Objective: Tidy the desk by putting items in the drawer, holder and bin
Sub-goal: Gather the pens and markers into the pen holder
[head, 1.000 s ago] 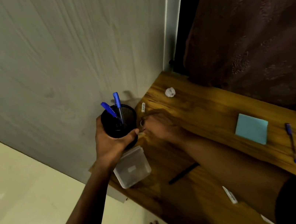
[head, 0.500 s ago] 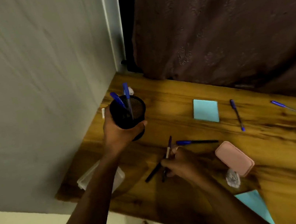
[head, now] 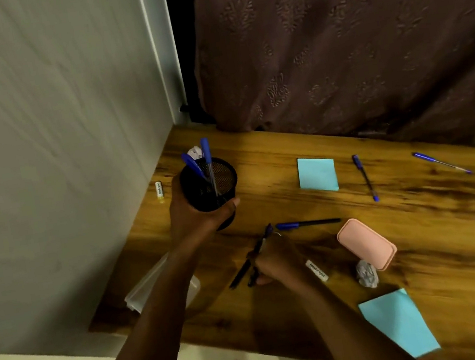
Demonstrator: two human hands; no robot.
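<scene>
**Holder Lifted, Pens Gathered**

While the left hand (head: 195, 217) grips the black mesh holder (head: 209, 184) above the wooden desk (head: 272, 149), the right hand (head: 277, 262) clasps two dark pens (head: 253, 258). Sticky notes (head: 317, 174), a pink case (head: 366, 243) and crumpled paper (head: 367, 274) lie around; a grey wall (head: 51, 131) and brown curtain (head: 347, 38) enclose the corner.

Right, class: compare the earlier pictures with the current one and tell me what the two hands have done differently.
The right hand left the black mesh pen holder, moved down the wooden desk and closed on a dark pen beside another one. The left hand keeps gripping the holder with two blue pens inside. The view swung right; the remaining desk items appear unmoved.
</scene>
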